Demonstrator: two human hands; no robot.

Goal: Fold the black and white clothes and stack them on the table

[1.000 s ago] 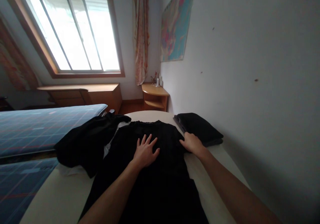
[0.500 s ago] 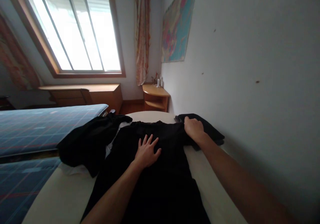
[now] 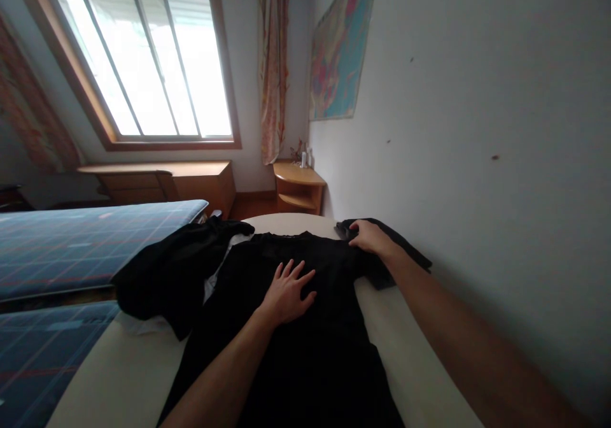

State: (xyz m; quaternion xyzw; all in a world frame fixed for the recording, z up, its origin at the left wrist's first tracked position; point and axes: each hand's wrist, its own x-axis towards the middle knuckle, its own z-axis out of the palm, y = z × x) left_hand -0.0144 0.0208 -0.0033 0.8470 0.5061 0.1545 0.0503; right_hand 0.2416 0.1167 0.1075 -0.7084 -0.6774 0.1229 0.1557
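Fingers of the left hand [image 3: 287,295] lie spread wide, palm down, on the black fabric T-shirt [image 3: 305,358], laid flat on the cream, round-ended work surface [image 3: 119,370]. Right hand [image 3: 372,237]: thumb and index slightly parted at the sleeve; cannot tell whether cloth is pinched. Apparent step: straightening the sleeve. Next move calls for smoothing it, body held down. Versus one second earlier, the sleeve extends over the dark folded garment stack [image 3: 408,248].

A shirt [image 3: 315,358] lies on the table [image 3: 119,370], left of stacked clothes [image 3: 400,241].
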